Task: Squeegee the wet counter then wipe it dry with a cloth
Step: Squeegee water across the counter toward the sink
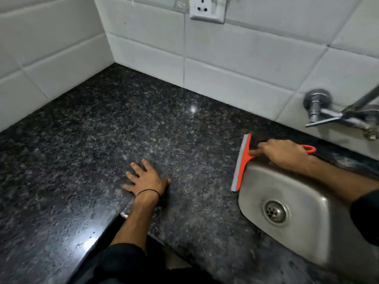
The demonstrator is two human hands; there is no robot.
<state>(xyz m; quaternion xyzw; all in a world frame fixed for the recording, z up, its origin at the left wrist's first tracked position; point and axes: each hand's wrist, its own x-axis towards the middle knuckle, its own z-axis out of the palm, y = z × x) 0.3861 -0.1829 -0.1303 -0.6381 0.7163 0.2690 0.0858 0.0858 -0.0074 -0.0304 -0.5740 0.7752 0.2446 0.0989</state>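
The dark speckled granite counter [114, 128] fills the corner under white wall tiles. An orange squeegee [242, 162] with a grey blade lies at the left rim of the steel sink [303, 226], its blade at the counter's edge. My right hand [285, 153] is closed around the squeegee's handle, forefinger stretched toward the blade. My left hand [144, 178] rests flat on the counter near its front edge, fingers spread, holding nothing. No cloth is in view.
A chrome tap [328, 113] sticks out of the tiled wall above the sink at the right. A wall socket [206, 9] sits high on the back tiles. The counter's front edge steps inward near my left wrist.
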